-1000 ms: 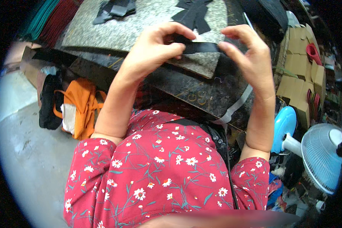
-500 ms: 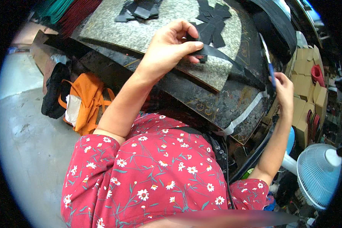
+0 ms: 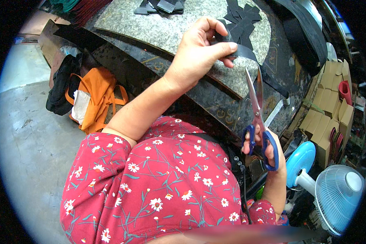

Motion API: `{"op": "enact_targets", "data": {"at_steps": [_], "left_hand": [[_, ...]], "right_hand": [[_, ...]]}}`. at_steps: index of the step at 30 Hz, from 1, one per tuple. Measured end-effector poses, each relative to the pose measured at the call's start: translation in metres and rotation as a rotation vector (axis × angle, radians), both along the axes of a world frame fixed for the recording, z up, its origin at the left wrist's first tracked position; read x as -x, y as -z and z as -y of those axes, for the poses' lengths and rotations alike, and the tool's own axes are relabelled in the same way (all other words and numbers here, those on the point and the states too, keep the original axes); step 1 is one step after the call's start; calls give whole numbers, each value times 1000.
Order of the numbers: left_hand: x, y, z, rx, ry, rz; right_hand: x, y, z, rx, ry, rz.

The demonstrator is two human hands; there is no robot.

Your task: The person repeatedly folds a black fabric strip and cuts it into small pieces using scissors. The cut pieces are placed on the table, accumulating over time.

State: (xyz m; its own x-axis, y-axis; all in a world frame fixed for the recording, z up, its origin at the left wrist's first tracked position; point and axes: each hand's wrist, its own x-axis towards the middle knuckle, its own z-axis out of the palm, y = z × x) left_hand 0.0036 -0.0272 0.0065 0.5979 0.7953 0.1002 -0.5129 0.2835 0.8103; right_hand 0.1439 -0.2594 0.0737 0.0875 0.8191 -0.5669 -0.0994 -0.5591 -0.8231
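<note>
Between thumb and fingers, my left hand (image 3: 202,51) pinches a black fabric strip (image 3: 245,52) over the front part of a speckled stone slab (image 3: 138,34). The strip's far run trails down toward the dark table on the right; part of it is hidden in my fingers. My right hand (image 3: 269,149) has its fingers through the blue handles of a pair of scissors (image 3: 255,106). The blades are parted and point up at the strip, their tips just below it. Cut black pieces (image 3: 244,27) lie heaped beyond my left hand, and a second pile (image 3: 160,6) sits farther left.
A thick black coil of material (image 3: 303,34) lies at the table's far right. Cardboard boxes (image 3: 327,101) stand right of the dark table (image 3: 215,107), with a blue-and-white fan (image 3: 338,195) nearer. An orange bag (image 3: 95,95) lies at the left, beside the table.
My right hand has come in from the table's right edge, turning the scissors upright with blades parted near the strip. My left hand still pinches the strip and appears slightly farther right.
</note>
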Motion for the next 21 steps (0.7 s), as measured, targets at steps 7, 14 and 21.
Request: {"op": "enact_targets", "data": {"at_steps": [7, 14, 21], "left_hand": [[-12, 2, 23, 11, 23, 17], [-10, 3, 18, -17, 26, 9], [26, -7, -71, -804, -573, -649]], "right_hand": [[7, 3, -2, -83, 51, 92], [13, 8, -5, -65, 140, -21], [-17, -11, -15, -70, -8, 58]]}}
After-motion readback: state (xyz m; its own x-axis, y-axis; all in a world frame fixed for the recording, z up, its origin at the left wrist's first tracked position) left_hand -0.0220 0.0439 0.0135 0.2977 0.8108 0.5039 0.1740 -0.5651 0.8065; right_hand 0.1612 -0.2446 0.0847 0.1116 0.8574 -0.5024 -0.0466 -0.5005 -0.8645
